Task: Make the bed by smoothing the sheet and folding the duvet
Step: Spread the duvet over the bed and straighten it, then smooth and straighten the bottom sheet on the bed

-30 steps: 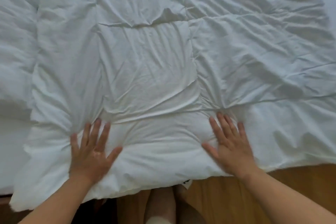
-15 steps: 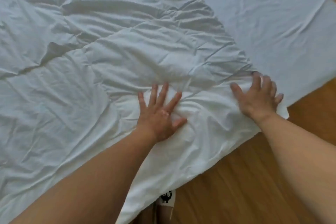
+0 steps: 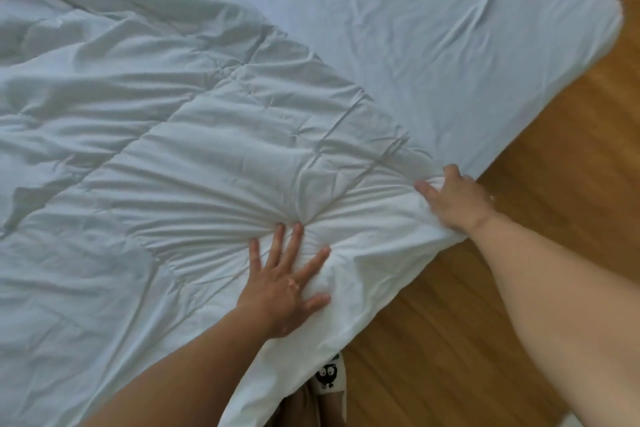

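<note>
Hands [image 3: 287, 284] [image 3: 450, 201] moved; duvet [image 3: 207, 149] (seemingly gripped) overhangs floor [image 3: 467, 340].

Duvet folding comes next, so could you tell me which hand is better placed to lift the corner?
Probably right: the right hand grips the duvet corner; the left hand lies flat on it, fingers spread.

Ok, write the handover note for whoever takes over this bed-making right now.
Left hand: flat, fingers spread, presses on the white quilted duvet near its front edge.
Right hand: grips the duvet's bunched corner at the bed's edge.
The duvet covers the left of the bed, creased, its edge hanging over the wooden floor. The pale fitted sheet lies bare on the right.
Done: the bare sheet looks fairly flat, with light creases.
Left: fold the duvet; no fold shows yet.
</note>
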Demonstrator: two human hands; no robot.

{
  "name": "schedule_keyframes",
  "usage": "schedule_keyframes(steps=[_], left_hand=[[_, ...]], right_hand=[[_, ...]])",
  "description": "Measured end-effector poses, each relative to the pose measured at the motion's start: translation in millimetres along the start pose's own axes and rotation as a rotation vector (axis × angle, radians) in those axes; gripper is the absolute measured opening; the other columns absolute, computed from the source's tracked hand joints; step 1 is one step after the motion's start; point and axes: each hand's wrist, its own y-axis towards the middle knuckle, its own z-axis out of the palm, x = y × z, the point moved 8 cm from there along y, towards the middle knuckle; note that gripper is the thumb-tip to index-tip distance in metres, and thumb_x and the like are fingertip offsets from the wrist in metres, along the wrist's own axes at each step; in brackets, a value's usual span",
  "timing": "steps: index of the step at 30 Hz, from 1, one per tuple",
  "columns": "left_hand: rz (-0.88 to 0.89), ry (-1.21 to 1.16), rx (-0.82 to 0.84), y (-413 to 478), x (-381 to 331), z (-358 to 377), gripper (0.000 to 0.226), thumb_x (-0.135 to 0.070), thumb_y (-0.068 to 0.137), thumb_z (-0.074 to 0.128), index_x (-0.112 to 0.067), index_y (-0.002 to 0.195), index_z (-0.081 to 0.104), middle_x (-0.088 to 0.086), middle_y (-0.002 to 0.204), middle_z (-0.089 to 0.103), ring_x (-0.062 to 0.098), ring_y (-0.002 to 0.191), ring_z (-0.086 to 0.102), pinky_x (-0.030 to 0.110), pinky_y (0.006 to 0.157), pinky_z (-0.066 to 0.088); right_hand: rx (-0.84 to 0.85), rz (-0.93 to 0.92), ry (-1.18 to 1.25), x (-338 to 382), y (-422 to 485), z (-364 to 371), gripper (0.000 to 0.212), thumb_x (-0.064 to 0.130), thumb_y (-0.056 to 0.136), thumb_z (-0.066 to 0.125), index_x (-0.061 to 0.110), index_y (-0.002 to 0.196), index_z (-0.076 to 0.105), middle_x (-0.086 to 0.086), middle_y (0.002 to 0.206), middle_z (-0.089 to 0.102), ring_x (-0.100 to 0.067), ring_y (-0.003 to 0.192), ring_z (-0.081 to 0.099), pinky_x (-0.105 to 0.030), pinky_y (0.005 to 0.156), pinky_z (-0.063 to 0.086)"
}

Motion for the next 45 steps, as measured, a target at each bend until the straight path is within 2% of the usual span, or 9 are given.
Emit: schedule_keyframes(steps=[2, 6, 13, 18, 21, 27, 33, 39, 45], left_hand=[[-0.022, -0.055, 0.074, -5.6, 0.5, -14.2, 0.076, -0.081, 0.087, 0.014, -0.052, 0.151, -0.013, -0.001, 0.159, -0.037, 0.027, 0.145, -0.036, 0.062, 0.118, -0.01], [-0.149, -0.337, 0.204, -41.8, 2.3, -54.6, 0.076, -0.071, 0.094, 0.029, -0.034, 0.158, 0.014, -0.002, 0.167, 0.007, 0.02, 0.154, 0.005, 0.045, 0.124, 0.012], [-0.407, -0.514, 0.261, -119.5, -14.4, -125.9, 0.065, -0.061, 0.099, 0.032, -0.015, 0.14, 0.053, 0.01, 0.147, 0.052, 0.029, 0.135, 0.047, 0.04, 0.11, 0.034], [-0.495, -0.566, 0.197, -136.3, -85.4, -186.7, 0.056, -0.048, 0.104, 0.036, -0.007, 0.135, 0.057, 0.015, 0.144, 0.052, 0.031, 0.133, 0.048, 0.038, 0.109, 0.033], [-0.508, -0.634, 0.144, -112.9, -146.2, -219.0, 0.045, -0.044, 0.104, 0.037, -0.01, 0.111, 0.066, 0.015, 0.123, 0.065, 0.03, 0.112, 0.059, 0.043, 0.104, 0.042], [-0.409, -0.743, 0.061, -19.9, -300.4, -309.3, 0.043, -0.051, 0.1, 0.043, -0.015, 0.087, 0.064, 0.0, 0.086, 0.064, 0.026, 0.092, 0.062, 0.041, 0.09, 0.045], [-0.342, -0.829, 0.104, 100.4, -404.4, -385.8, 0.044, -0.058, 0.099, 0.042, -0.022, 0.113, 0.063, 0.004, 0.114, 0.064, 0.025, 0.107, 0.061, 0.04, 0.086, 0.047], [-0.419, -0.805, 0.216, 233.6, -465.1, -434.7, 0.045, -0.058, 0.099, 0.041, -0.018, 0.108, 0.059, 0.006, 0.111, 0.064, 0.025, 0.103, 0.06, 0.042, 0.095, 0.049], [-0.333, -0.69, 0.226, 353.6, -519.6, -537.8, 0.05, -0.058, 0.098, 0.041, -0.014, 0.101, 0.065, 0.005, 0.101, 0.068, 0.027, 0.099, 0.065, 0.032, 0.068, 0.041]], right_hand=[[0.035, -0.015, -0.029, -8.5, -27.6, -19.2, 0.08, 0.075, 0.088, 0.039, 0.023, 0.148, 0.03, -0.016, 0.144, 0.044, -0.038, 0.132, 0.044, -0.051, 0.103, 0.039], [0.154, -0.037, 0.064, -53.8, -118.5, -55.2, 0.076, 0.069, 0.093, 0.044, 0.024, 0.153, 0.028, -0.013, 0.151, 0.042, -0.034, 0.135, 0.046, -0.046, 0.106, 0.042], [0.308, 0.089, 0.265, -188.3, -248.8, -106.8, 0.07, 0.063, 0.095, 0.046, 0.02, 0.151, 0.039, -0.007, 0.154, 0.043, -0.024, 0.14, 0.043, -0.038, 0.111, 0.037], [0.312, 0.249, 0.508, -302.7, -265.9, -151.7, 0.072, 0.063, 0.095, 0.046, 0.02, 0.152, 0.036, -0.004, 0.155, 0.043, -0.024, 0.139, 0.044, -0.039, 0.11, 0.04], [0.325, 0.338, 0.631, -361.3, -249.1, -180.2, 0.072, 0.064, 0.096, 0.044, 0.019, 0.152, 0.036, -0.004, 0.154, 0.044, -0.024, 0.139, 0.045, -0.039, 0.11, 0.039], [0.38, 0.413, 0.713, -445.1, -181.2, -246.5, 0.074, 0.065, 0.097, 0.042, 0.014, 0.151, 0.04, -0.004, 0.151, 0.046, -0.025, 0.138, 0.044, -0.037, 0.112, 0.036], [0.284, 0.403, 0.748, -503.6, -94.8, -337.1, 0.062, 0.061, 0.098, 0.045, 0.017, 0.143, 0.049, -0.002, 0.142, 0.054, -0.023, 0.131, 0.051, -0.034, 0.105, 0.04], [0.188, 0.457, 0.739, -576.7, 4.1, -415.8, 0.059, 0.06, 0.099, 0.044, 0.017, 0.138, 0.056, -0.001, 0.136, 0.059, -0.02, 0.125, 0.055, -0.032, 0.1, 0.042], [0.138, 0.482, 0.701, -639.0, 103.3, -520.3, 0.054, 0.062, 0.097, 0.046, 0.021, 0.128, 0.062, 0.001, 0.129, 0.063, -0.019, 0.119, 0.058, -0.034, 0.099, 0.043]])
